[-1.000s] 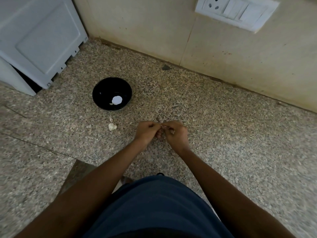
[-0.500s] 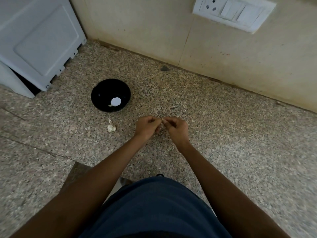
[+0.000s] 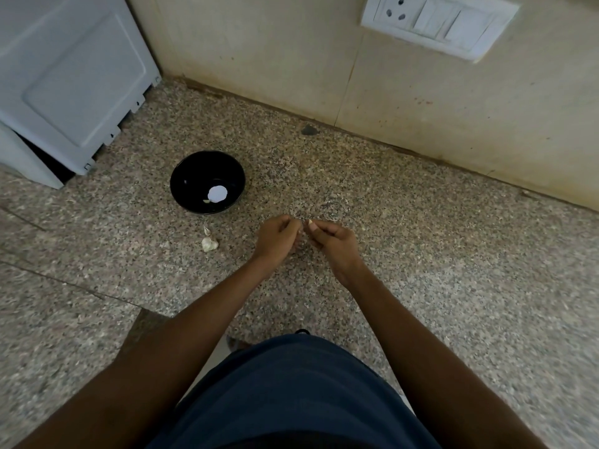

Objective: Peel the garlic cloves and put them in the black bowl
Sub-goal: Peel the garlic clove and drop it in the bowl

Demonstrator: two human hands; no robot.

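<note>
The black bowl [image 3: 194, 170] stands on the speckled stone counter, with a white round spot and a small pale clove at its bottom. Just in front of it lie a garlic piece [image 3: 209, 244] and a scrap of peel [image 3: 206, 231]. My left hand [image 3: 278, 238] and my right hand [image 3: 334, 242] meet to the right of the bowl, fingers curled. My right hand pinches a small pale garlic clove [image 3: 310, 222] at its fingertips. My left hand's fingertips sit right beside it; what they hold is hidden.
A white appliance [image 3: 68, 82] stands at the back left. The beige wall [image 3: 291, 59] runs behind the counter with a white switch plate [image 3: 437, 21] at the upper right. A dark speck [image 3: 309, 129] lies near the wall.
Both hands have shifted slightly away from me. The fingertips have drawn a little apart, and the pale clove now shows at my right fingertips.
</note>
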